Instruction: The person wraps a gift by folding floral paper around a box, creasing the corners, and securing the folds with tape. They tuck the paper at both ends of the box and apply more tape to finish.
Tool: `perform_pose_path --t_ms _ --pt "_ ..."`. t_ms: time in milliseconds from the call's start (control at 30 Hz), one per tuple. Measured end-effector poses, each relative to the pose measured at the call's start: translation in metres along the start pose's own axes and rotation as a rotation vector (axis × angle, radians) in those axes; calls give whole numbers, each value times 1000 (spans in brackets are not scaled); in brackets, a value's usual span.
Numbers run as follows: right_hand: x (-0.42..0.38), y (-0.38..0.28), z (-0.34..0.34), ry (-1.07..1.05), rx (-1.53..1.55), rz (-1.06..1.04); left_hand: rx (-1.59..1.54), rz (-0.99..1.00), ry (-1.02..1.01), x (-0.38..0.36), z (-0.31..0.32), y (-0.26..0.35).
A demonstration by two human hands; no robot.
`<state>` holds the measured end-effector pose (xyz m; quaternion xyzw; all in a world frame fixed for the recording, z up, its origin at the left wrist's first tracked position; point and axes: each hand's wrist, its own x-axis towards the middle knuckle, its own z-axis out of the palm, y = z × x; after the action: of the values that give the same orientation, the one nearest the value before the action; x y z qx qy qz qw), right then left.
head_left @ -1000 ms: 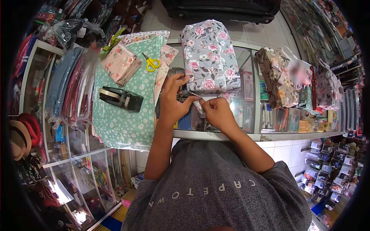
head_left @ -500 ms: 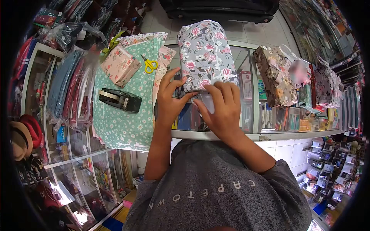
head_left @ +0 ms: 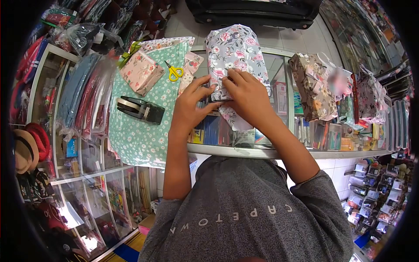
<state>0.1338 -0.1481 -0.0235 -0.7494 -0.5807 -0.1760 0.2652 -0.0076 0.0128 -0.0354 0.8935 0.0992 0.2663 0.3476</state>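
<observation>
A box-shaped package (head_left: 238, 50) in grey floral wrapping paper lies on the glass counter before me. My left hand (head_left: 190, 107) grips its near left corner, fingers along the side and thumb at the near edge. Over the package's near end bends my right hand (head_left: 251, 94), closed on it, with fingers pressed on top; its thumb is mostly hidden. A loose flap of the same paper (head_left: 235, 118) hangs from the near end below the right hand. To the left, a black tape dispenser (head_left: 140, 110) and yellow-handled scissors (head_left: 175, 74) rest on green floral paper (head_left: 139, 144).
A small pink floral package (head_left: 141, 73) sits on the green paper. Floral gift bags (head_left: 313, 91) stand on the counter (head_left: 244, 152) at right. Plastic-wrapped clothes (head_left: 80, 96) line the left side. A black case (head_left: 255, 13) lies beyond the counter.
My right hand has moved from the package's near edge up onto its top. The paper flap at the near end now shows more, hanging down. The left hand stays at the corner.
</observation>
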Motion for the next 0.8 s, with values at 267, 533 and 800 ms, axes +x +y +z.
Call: perform_pose_path --t_ms 267,533,800 --pt "-3 -1 2 47 40 9 223 287 -121 17 -23 6" --pt "-6 2 8 64 23 -3 228 515 -229 30 -27 -5" --pt "-9 5 10 39 87 15 208 493 -222 30 -22 -6"
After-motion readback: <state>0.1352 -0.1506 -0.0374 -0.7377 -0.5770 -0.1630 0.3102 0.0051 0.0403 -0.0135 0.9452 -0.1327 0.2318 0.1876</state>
